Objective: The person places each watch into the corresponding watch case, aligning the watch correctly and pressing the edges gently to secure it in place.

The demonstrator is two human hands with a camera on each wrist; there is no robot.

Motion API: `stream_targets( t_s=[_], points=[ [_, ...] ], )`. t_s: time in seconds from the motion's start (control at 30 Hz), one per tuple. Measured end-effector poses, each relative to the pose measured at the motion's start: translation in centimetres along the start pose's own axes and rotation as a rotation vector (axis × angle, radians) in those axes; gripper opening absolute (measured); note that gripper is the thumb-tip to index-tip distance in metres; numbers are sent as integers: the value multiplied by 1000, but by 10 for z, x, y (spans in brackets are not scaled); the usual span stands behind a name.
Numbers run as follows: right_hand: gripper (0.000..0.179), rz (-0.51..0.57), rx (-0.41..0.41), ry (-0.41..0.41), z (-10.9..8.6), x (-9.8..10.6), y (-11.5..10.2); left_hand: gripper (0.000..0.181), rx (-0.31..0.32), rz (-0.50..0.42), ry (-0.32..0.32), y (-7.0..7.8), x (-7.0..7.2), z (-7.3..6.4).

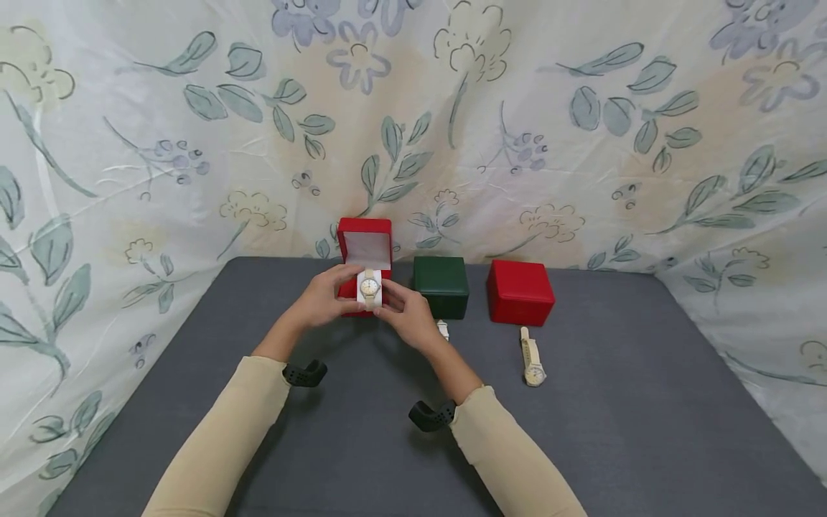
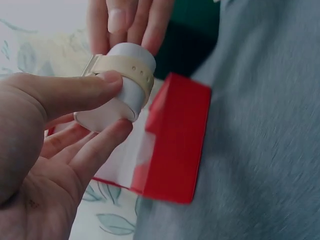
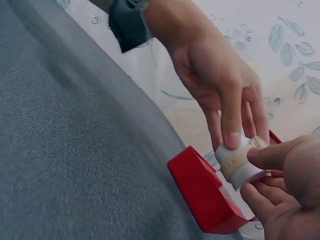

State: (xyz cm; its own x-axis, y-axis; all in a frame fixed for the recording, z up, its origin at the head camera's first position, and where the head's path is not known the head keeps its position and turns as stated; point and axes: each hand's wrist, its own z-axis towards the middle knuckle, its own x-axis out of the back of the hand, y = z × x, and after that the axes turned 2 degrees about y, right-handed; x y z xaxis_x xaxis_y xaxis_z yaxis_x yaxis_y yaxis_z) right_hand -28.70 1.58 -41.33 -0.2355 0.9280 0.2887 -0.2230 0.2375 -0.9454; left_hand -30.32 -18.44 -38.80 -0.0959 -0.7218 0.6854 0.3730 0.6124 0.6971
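Observation:
A watch [image 1: 370, 287] with a cream strap is wrapped round a white cushion [image 2: 131, 50]. My left hand [image 1: 326, 296] pinches one end of the cushion between thumb and fingers, the thumb touching the strap in the left wrist view. From the other side my right hand [image 1: 410, 314] grips the opposite end, its thumb by the strap in the right wrist view. Directly below and behind the cushion stands a red watch box [image 1: 365, 225], its lid raised and its pale lining showing. Both hands hide much of the box's lower part.
Right of the open box stands a closed green box [image 1: 441, 286], with a pale strap end [image 1: 443, 329] peeking out in front. Farther right sits a closed red box [image 1: 520, 292]. Another cream watch [image 1: 533, 359] lies before it on the grey table [image 1: 620, 402]. Floral cloth hangs behind.

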Motion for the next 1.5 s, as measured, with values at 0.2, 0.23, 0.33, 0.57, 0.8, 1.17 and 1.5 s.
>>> stream_targets(
  t_s=[0.2,0.23,0.33,0.57,0.8,1.17,1.5],
  points=[
    [58,-113,-34,31,12,-8,-1,69,32,61,-63,-11,5,20],
    [57,-152,-40,38,14,-9,0,69,40,73,-77,-12,6,22],
    [56,-257,-55,55,19,-12,3,70,60,83,-117,-16,6,28],
    [52,-338,-59,80,30,-16,7,72,98,102,-156,-24,9,36],
    [50,-344,-56,87,33,-19,5,72,132,118,-182,-24,14,38],
    [47,-360,-31,133,37,-23,9,72,199,99,-196,-26,14,42],
    [40,-358,-36,172,39,-29,12,68,139,129,-195,-35,9,42]
  ],
)
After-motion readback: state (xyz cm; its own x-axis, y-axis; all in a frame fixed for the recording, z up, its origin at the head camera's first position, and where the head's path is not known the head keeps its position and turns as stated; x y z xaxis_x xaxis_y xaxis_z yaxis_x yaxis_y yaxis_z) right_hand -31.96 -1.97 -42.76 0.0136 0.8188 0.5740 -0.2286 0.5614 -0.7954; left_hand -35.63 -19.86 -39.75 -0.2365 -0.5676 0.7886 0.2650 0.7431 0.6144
